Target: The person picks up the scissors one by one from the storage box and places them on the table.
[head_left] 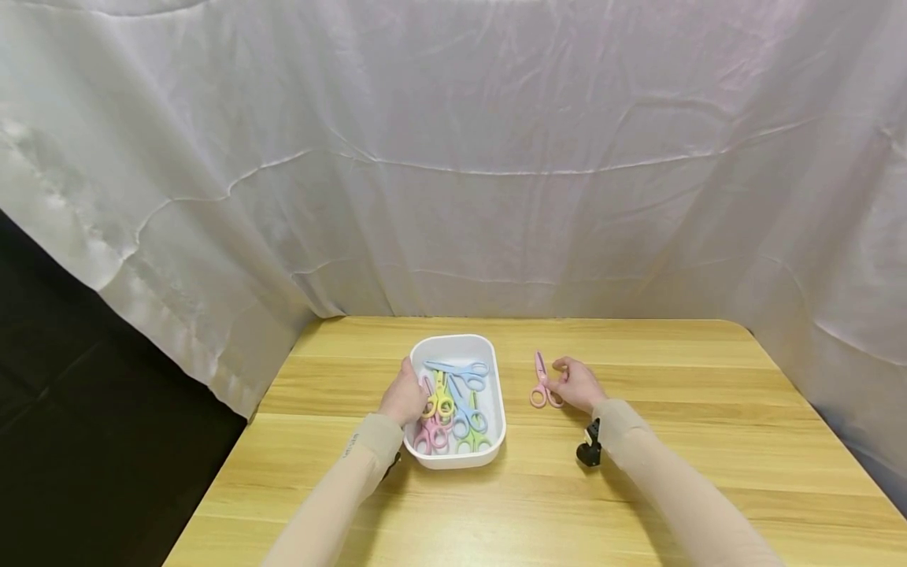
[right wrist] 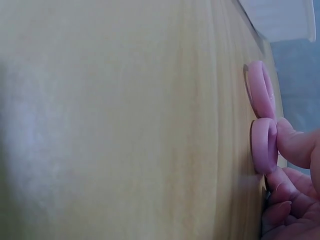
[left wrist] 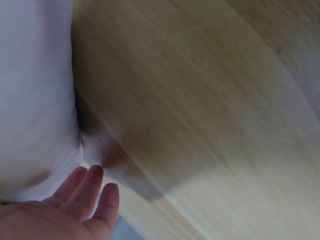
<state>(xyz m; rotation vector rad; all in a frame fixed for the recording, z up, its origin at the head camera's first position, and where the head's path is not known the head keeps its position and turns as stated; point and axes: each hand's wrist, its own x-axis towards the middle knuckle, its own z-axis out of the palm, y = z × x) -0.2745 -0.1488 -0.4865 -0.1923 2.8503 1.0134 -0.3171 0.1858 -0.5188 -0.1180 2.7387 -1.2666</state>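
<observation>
A white plastic tray [head_left: 494,429] stands on the table with several scissors in it: blue scissors [head_left: 464,413], yellow scissors [head_left: 442,403], pink scissors and green scissors [head_left: 473,442]. My left hand [head_left: 404,395] holds the tray by its left rim. In the left wrist view its fingers [left wrist: 90,192] lie by the tray's outer wall [left wrist: 35,100]; the thumb is hidden. To the right of the tray, another pair of pink scissors [head_left: 540,370] lies on the table, blades pointing away. With thumb and fingers, my right hand [head_left: 577,386] pinches these scissors near their handle rings [right wrist: 262,145].
The wooden table [head_left: 680,441] runs up to a pale hanging curtain [head_left: 496,236] at the back and sides. Dark cloth [head_left: 92,417] fills the lower left beyond the table edge. A small black device [head_left: 590,447] sits at my right wrist.
</observation>
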